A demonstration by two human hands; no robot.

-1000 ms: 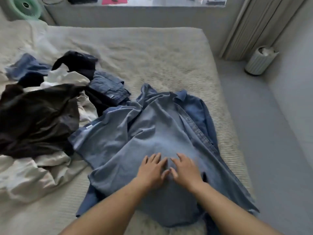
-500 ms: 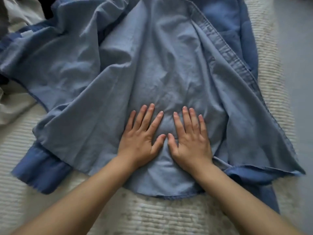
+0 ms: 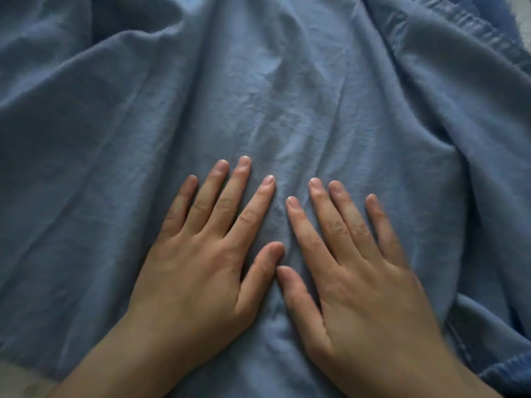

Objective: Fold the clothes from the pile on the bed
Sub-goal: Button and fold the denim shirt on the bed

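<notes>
Across nearly the whole view spreads the blue shirt (image 3: 273, 90), rumpled, lying flat under the person's palms, with long creases running away from them toward the far side and a stitched edge (image 3: 465, 21) showing at the shirt's far right corner. A sliver of pale bedding (image 3: 17, 380) peeks out past the shirt's near left edge. Honestly, the step looks like smoothing before the first fold, and I'd say the trick is to push outward from the shirt's middle toward its sides, both palms flat, so the ridges don't just bunch up somewhere else. Left hand (image 3: 198, 271) and right hand (image 3: 356, 280) rest side by side on the near middle of the shirt, fingers (image 3: 227, 205) straight and spread apart, not gripping anything, thumbs nearly touching each other. So the cloth sits under the fingers, not between them, with nothing pinched. The deep fold (image 3: 442, 156) just right of the right hand looks like the stubborn one.
</notes>
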